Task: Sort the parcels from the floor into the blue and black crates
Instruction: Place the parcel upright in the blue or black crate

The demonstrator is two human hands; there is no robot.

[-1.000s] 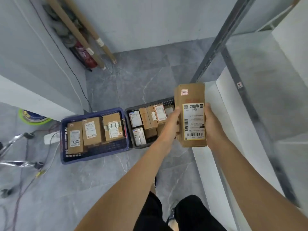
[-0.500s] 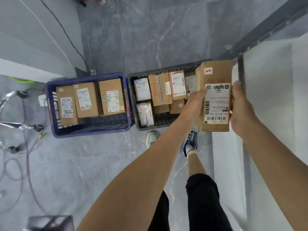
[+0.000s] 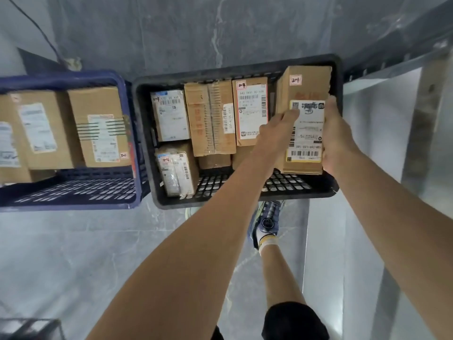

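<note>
The parcel (image 3: 306,92) has moved down into the black crate's (image 3: 220,202) right end; the left hand (image 3: 277,133) and right hand (image 3: 335,136) grip its long edges, fingers (image 3: 291,114) curled round it.

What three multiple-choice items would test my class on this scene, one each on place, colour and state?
1. The held parcel is at which part of the black crate? A left end B right end C outside it
2. The other crate is: A red B blue C green
3. The held parcel is: A lying free B pinched by one hand C gripped by both hands
Key: 1B, it is by the crate's right wall; 2B, its walls are blue; 3C, left hand and right hand clasp its sides.
</note>
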